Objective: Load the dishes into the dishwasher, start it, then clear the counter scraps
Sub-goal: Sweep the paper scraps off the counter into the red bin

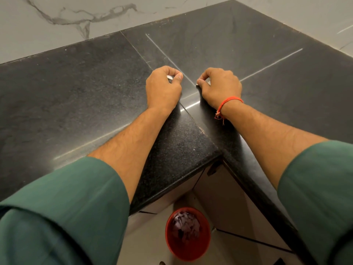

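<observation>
Scraps [170, 77] pinched in both hands' curled fingers [203, 76] on black granite counter [76, 92]; marble wall [57, 20]; red bin [188, 234] below.

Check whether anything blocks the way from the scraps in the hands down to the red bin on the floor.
Nothing visible does. Both the left hand and right hand pinch pale scraps on the counter. The red bin sits on the floor below the counter's corner edge, open-topped, already holding scraps, with clear space above it.

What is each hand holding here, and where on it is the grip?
Each hand pinches a small pale scrap between thumb and fingertips, against the black counter: left hand, scrap; right hand, scrap. Which part is held cannot be told.
</observation>
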Available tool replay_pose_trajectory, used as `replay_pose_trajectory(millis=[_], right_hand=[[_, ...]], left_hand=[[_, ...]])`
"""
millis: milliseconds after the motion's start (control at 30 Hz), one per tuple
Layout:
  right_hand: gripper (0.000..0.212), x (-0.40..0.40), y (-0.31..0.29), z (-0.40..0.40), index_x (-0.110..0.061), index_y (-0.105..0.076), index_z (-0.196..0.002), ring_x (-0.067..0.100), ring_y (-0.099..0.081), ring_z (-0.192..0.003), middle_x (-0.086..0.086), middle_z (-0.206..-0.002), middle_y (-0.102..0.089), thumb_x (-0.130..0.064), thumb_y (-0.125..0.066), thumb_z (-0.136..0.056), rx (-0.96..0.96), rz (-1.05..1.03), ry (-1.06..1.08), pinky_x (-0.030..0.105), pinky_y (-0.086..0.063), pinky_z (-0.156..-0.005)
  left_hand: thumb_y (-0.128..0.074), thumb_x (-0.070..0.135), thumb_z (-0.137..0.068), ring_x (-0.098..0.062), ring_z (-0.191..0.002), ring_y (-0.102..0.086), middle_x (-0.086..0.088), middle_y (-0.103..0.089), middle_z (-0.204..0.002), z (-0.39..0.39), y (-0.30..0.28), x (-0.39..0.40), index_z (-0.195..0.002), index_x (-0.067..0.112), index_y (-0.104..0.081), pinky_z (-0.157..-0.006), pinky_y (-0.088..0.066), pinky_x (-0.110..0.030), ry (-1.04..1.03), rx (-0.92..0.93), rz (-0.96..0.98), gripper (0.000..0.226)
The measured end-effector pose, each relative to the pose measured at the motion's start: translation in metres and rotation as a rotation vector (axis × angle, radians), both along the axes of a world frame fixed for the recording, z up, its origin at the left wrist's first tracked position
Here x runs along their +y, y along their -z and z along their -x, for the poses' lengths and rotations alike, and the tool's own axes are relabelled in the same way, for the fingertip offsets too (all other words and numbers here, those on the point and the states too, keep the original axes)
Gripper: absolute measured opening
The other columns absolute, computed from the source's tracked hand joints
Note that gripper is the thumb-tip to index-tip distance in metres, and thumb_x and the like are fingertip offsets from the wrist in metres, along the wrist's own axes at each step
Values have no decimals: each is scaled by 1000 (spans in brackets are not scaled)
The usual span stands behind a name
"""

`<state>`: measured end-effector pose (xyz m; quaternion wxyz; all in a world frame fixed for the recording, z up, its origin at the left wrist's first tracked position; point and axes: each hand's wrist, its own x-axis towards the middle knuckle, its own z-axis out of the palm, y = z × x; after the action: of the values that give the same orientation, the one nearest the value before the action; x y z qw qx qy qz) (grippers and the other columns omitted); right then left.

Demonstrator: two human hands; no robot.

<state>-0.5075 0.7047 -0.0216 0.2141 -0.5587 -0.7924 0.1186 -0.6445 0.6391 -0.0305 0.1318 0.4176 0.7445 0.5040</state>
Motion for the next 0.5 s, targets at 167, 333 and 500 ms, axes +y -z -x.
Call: replay_pose_trajectory(millis=[167,333,500], right_hand=[[18,0,-1,-14,-26,-74,-100,17,-63,-111,-6,-110,-73,-36,-60,-95,324,29,83,22,-38,-83],[25,-13,-1,-6,-35,-76,-111,29,-63,-111,1,-114,-73,-39,-58,-95,47,-34,15,33,-49,-87],[28,-31,1,-14,-38,-73,-118,32,-65,-104,4,-109,-75,-40,-53,-98,-44,-98,-84,35,-50,-82]], left_hand=[[-67,24,-93,-3,-69,-58,14,-63,-71,0,0,-1,-87,22,-73,-72,-51,-24,23,-2,-13,9],[-67,26,-93,-2,-70,-58,14,-64,-73,0,0,-2,-87,23,-73,-75,-53,-25,12,4,-19,8],[-68,26,-93,-2,-72,-59,14,-64,-74,1,0,-1,-87,23,-72,-76,-53,-26,4,-1,-28,8]])
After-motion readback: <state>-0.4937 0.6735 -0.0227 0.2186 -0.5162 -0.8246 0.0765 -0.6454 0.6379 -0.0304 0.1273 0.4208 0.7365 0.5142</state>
